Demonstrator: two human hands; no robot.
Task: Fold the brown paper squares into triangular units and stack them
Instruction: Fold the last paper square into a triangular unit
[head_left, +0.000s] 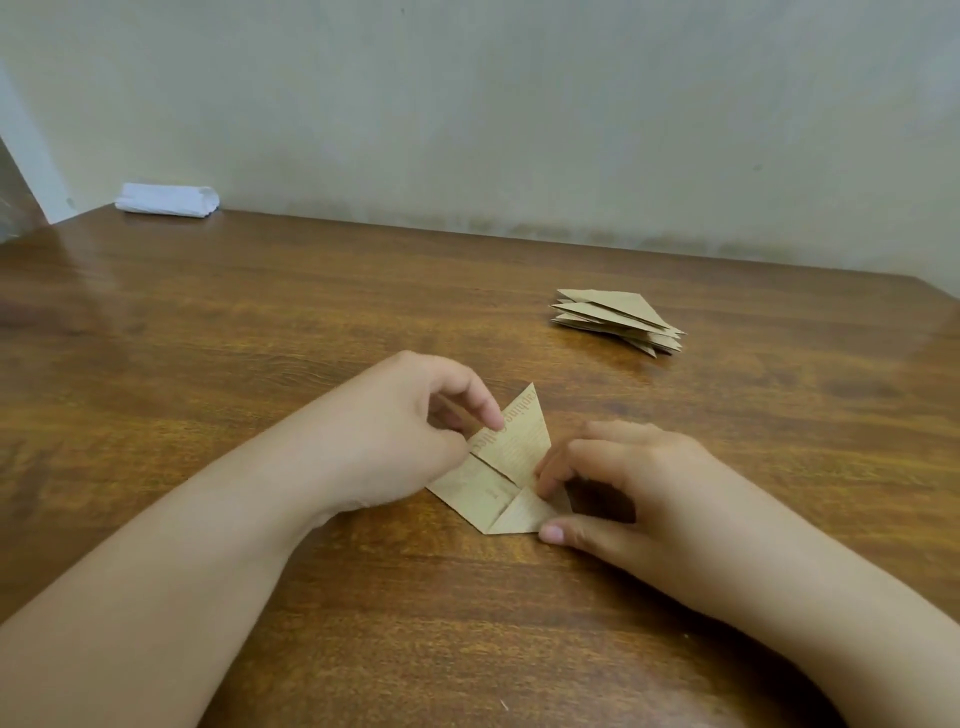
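Flanking stack (618, 322), white cloth (167, 199) beyond.

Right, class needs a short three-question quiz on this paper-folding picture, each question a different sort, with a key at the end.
1. True or false: the stack of folded triangles lies on the left side of the wooden table.
2. Which hand holds up the raised flap of the brown paper? A) left hand B) right hand C) neither
3. Fill in: the white folded cloth lies at the table's far ____ corner.

Key: 1 false, it lies far right; 2 A, the left pinches the flap while the right presses the lower corner; 3 left.
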